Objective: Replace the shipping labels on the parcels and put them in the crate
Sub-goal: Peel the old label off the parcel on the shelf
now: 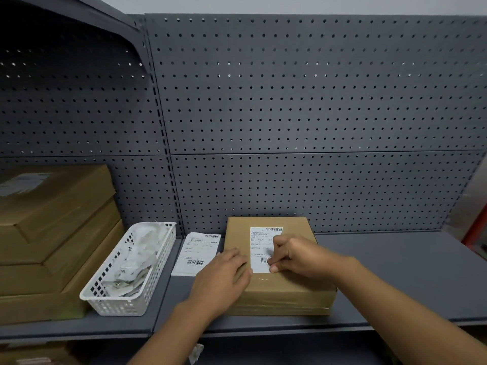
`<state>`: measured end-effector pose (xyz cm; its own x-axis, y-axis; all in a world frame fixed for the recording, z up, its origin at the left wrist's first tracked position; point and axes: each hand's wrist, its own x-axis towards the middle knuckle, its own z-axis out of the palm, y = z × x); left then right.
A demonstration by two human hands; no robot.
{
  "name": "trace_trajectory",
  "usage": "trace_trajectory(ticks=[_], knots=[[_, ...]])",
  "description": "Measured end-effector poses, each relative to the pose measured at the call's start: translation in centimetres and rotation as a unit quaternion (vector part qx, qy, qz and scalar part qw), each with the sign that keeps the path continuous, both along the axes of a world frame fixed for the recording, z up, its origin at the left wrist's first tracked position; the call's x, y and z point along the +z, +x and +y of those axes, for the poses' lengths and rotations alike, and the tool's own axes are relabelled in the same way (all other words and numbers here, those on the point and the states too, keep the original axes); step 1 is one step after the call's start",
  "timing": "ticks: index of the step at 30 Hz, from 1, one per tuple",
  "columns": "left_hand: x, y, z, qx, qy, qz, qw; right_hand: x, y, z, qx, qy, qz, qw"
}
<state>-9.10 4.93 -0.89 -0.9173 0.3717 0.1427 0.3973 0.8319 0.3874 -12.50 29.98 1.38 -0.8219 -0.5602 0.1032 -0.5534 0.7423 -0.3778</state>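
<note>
Far left, stacked cardboard boxes [52,233] on the shelf [395,272], probably waiting their turn. Next along, a white basket [131,270] full of crumpled paper scraps, then a loose label sheet [196,252] lying flat just beside the parcel [279,288]. Left hand [224,275] spread flat, fingers straight, pressing on the left of the parcel's top face. Shipping label [259,248] stuck on that top face, between the two hands. Right hand [295,256] curled, thumb and forefinger pinching at the label's lower right corner.

Probably the start of peeling off the old label. To do it well: keep the left palm firm so the box cannot slide, free the corner fully before pulling, then peel low and slow, diagonally across, to avoid tearing paper or cardboard skin.

Label's left edge just beside the left fingertips [241,255]. Lower right corner under the right thumb [274,268], with the curled fingers covering the middle of the right edge.
</note>
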Motion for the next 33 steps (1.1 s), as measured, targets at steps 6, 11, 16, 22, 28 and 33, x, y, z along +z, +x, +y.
trace_trajectory(ticks=[6, 11, 16, 22, 28, 33], knots=[[0.1, 0.0, 0.0, -0.007, 0.005, 0.007, 1.000, -0.8, 1.1, 0.3, 0.011, -0.041, 0.064, 0.997], [-0.1, -0.3, -0.1, -0.004, 0.002, -0.003, 1.000, -1.5, 1.9, 0.3, 0.012, -0.048, 0.104, 0.993], [-0.2, -0.3, -0.1, -0.004, -0.004, -0.007, 1.000, -0.8, 1.3, 1.1, -0.028, -0.130, -0.026, 0.991], [-0.3, -0.4, -0.2, -0.003, -0.009, -0.007, 1.000, -1.1, 0.7, 0.6, -0.015, -0.102, -0.012, 0.995], [-0.1, -0.1, 0.0, -0.006, -0.016, 0.014, 1.000, -1.1, 1.3, 0.3, 0.052, 0.022, 0.138, 0.989], [-0.1, 0.0, 0.2, -0.005, -0.012, 0.023, 1.000, -2.2, 2.6, 0.3, 0.032, 0.008, 0.240, 0.970]])
